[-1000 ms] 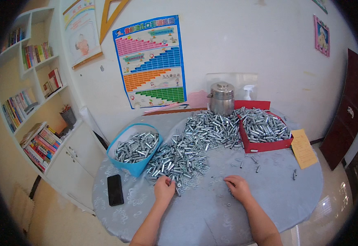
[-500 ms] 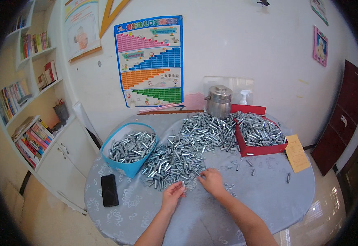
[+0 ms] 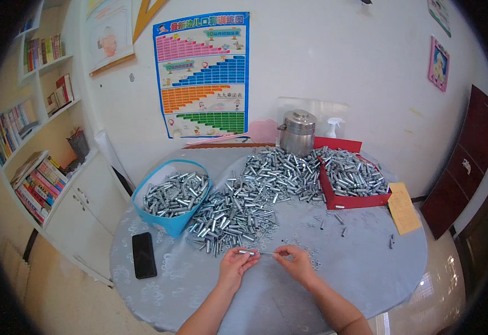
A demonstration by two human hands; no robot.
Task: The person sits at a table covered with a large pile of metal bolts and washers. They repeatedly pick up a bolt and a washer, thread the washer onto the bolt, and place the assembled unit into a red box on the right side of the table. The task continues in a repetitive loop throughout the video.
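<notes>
Metal sleeve w/ thin bolt [image 3: 253,253] now pinched btwn both hands; 0.5 s ago hands were at the pile edge. It lies horizontal, long axis left-right, above the table [image 3: 367,268]. Left hand [image 3: 236,266] grips sleeve end, right hand [image 3: 296,262] the bolt tip. Pile of sleeves [image 3: 244,204] just behind.

Small metal part [image 3: 257,253] btwn fingertips too tiny to ID; forearms cut off at btm edge.

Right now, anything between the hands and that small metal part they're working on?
Nothing visible. The left hand and right hand each pinch an end of the thin metal piece just above the blue tablecloth. The pile of metal sleeves lies behind it, apart.
</notes>
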